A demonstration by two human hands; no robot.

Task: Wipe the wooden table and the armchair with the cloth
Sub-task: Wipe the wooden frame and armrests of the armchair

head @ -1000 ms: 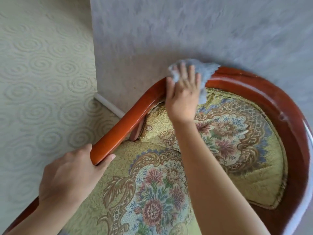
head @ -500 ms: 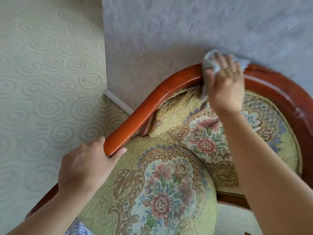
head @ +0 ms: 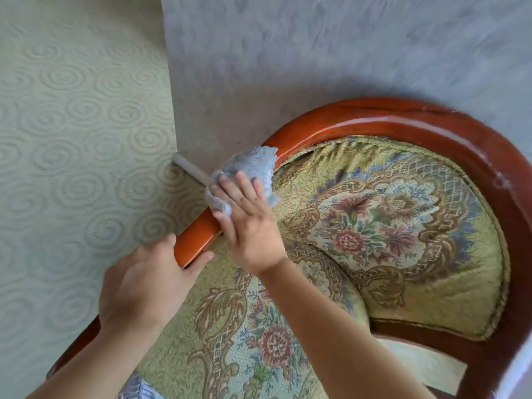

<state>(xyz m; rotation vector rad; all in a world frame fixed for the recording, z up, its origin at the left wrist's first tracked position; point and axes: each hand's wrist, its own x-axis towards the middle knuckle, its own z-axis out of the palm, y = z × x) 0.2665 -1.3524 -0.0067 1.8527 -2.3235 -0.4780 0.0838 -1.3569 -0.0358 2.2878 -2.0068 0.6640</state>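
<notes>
We press the crumpled grey cloth (head: 244,180) flat-fingered with our right hand (head: 250,223) along the glossy reddish wooden armchair rail (head: 198,237), left hand (head: 149,283) gripping it steady.

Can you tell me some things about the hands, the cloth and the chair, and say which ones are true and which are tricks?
1. The right hand presses the grey cloth onto the wooden rail of the armchair. True.
2. The left hand lies flat on the cushion. False: it holds the rail's lower end.
3. The cushion has a flower pattern. True.
4. The cloth is bright red. False: it is grey-blue.
5. The cloth sits on the rail between the two hands. False: it is beyond the right hand, under its fingers.
</notes>
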